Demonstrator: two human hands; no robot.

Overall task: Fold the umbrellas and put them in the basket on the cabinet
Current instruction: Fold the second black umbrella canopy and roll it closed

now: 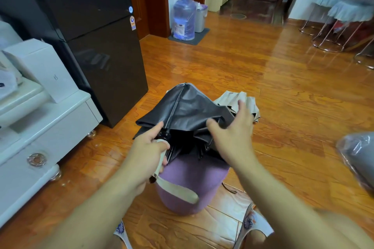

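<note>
Umbrella (188,111), half collapsed, points away from the person above a purple stool (190,184): left hand (149,153) grips its handle at the near end, while right hand (232,127), fingers spread, apparently gathers the black canopy just beyond.

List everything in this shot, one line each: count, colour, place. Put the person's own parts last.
umbrella: one, black inside, beige outside, half collapsed, centre, over the stool
stool: one, purple, on the floor under the umbrella
refrigerator: one, dark brown, upper left
cabinet: one, white, left edge
box: one, white, on the cabinet
water jug: one, blue, on a grey mat by the far wall
bin: one, grey, beside the jug
chairs: several, blue covers, metal legs, upper right
plastic-wrapped bundle: one, grey, right edge
slippers: two, patterned, bottom
left hand: grips the umbrella's beige handle
right hand: open on the canopy
</note>
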